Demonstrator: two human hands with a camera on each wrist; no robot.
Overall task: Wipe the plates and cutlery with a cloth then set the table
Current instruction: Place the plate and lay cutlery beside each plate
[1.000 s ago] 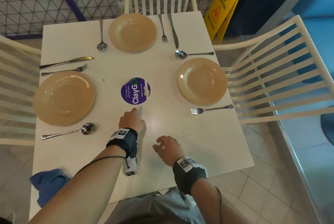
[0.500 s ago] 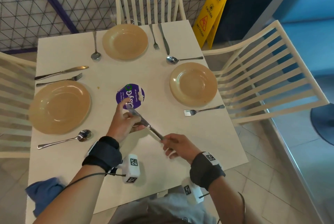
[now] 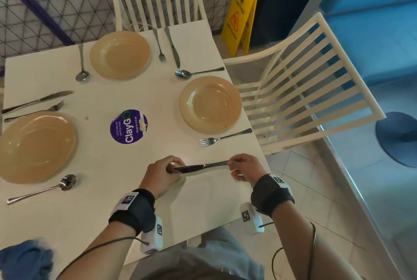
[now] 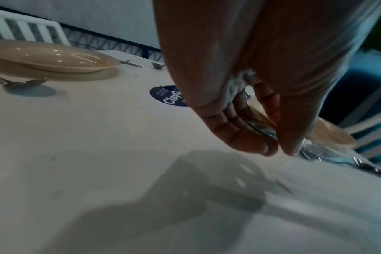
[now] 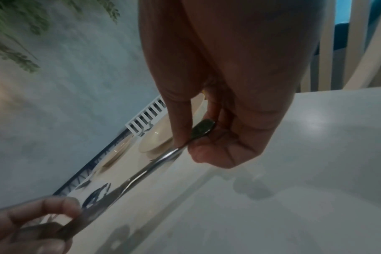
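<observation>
Between both hands' fingers point(image 3: 234, 160), knife point(image 3: 198, 167) pinched

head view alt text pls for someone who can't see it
Two hands hold a table knife level above a white table: the left hand pinches the blade end, the right hand the handle. Three tan plates with cutlery beside them are set around a purple sticker.
</observation>
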